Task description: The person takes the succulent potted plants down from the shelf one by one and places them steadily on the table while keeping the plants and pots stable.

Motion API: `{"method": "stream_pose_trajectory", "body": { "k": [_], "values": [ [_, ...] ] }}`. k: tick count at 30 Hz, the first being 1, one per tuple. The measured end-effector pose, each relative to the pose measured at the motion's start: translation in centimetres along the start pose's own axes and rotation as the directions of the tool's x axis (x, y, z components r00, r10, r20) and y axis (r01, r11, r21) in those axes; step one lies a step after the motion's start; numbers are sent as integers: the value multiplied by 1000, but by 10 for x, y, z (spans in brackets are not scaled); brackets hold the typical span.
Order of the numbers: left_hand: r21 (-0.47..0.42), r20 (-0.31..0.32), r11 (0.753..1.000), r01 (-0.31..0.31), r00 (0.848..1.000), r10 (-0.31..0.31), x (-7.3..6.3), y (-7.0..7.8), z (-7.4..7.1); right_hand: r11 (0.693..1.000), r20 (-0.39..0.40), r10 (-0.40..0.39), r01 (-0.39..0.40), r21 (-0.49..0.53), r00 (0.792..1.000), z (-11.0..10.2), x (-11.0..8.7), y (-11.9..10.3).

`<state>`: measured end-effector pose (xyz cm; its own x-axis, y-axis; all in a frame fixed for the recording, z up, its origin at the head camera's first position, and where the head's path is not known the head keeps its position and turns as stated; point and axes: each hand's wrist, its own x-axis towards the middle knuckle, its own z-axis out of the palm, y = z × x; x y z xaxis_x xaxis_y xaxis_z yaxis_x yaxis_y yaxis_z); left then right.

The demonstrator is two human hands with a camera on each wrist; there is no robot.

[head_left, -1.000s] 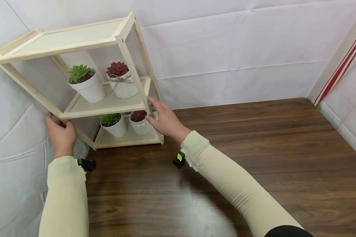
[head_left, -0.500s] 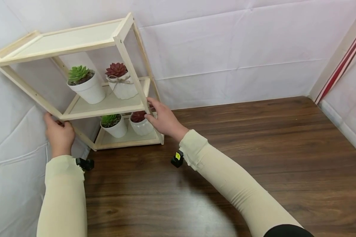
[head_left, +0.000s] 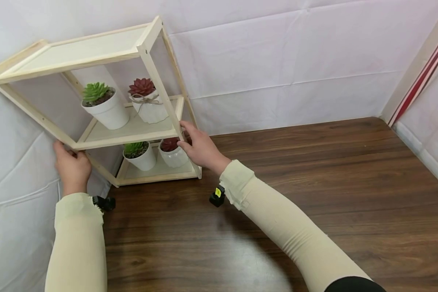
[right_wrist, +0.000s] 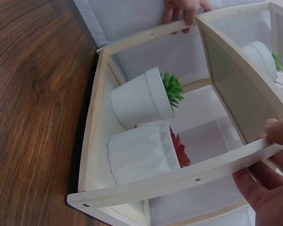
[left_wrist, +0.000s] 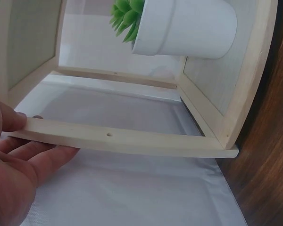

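A pale wooden shelf rack (head_left: 127, 139) stands at the left of the dark wood table, against the corner of the white cloth walls. My left hand (head_left: 73, 168) grips its left front post just under the middle shelf, thumb on one side and fingers on the other. At the same height, my right hand (head_left: 203, 151) holds the right front post between thumb and fingers. On the middle shelf sit a green succulent in a white pot (head_left: 109, 112) and a red succulent (head_left: 141, 87) in a twine-tied pot. Below are another green succulent (head_left: 135, 149) and a red one (head_left: 169, 144), partly hidden.
The wood table (head_left: 295, 182) stretches to the right of the rack. White cloth (head_left: 241, 61) hangs behind and at both sides. A red-striped strip (head_left: 419, 77) runs along the right corner. Small black cameras are strapped to both wrists.
Both hands keep their hold on the posts. The rack's top has shifted very slightly left in the head view, while its base and the pots stay nearly in place.
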<state>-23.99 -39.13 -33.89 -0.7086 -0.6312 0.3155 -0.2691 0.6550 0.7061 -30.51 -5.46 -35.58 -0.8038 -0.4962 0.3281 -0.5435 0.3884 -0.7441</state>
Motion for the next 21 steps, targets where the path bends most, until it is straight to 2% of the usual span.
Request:
{"method": "stream_pose_trajectory", "body": {
  "k": [12,21],
  "values": [
    [21,45,1000,3,999,-4,3,-4,-3,991,10,8,-7,-130,1000,-1,-3,-6],
    [-2,93,1000,-17,995,17,2,-1,-5,992,15,49,-47,-119,999,-3,-3,-6]
  ]
}}
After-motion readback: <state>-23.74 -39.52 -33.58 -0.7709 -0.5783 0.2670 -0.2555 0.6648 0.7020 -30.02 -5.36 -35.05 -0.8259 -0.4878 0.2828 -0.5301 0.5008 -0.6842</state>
